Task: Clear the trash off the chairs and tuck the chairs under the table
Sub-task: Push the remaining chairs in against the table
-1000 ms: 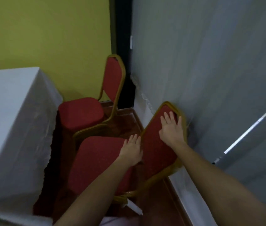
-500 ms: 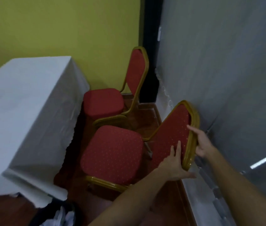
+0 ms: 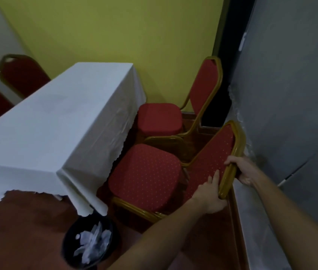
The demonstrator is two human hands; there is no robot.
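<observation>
A red padded chair with a gold frame (image 3: 146,176) stands beside the table draped in a white cloth (image 3: 60,121), its seat bare. My left hand (image 3: 208,195) grips the lower edge of its backrest, fingers flat on the red padding. My right hand (image 3: 242,170) wraps around the gold rim of the same backrest from behind. A second red chair (image 3: 160,118) stands just beyond it, seat bare, also beside the table.
A black bin (image 3: 90,244) holding crumpled white paper sits on the brown floor by the table's near corner. Two more red chairs (image 3: 20,75) stand on the table's far side. A grey curtain (image 3: 290,114) hangs close on the right, a yellow wall behind.
My view has pulled back and swung left, showing the bin and the far chairs. My hands slid from the backrest's front face to gripping its rim.
</observation>
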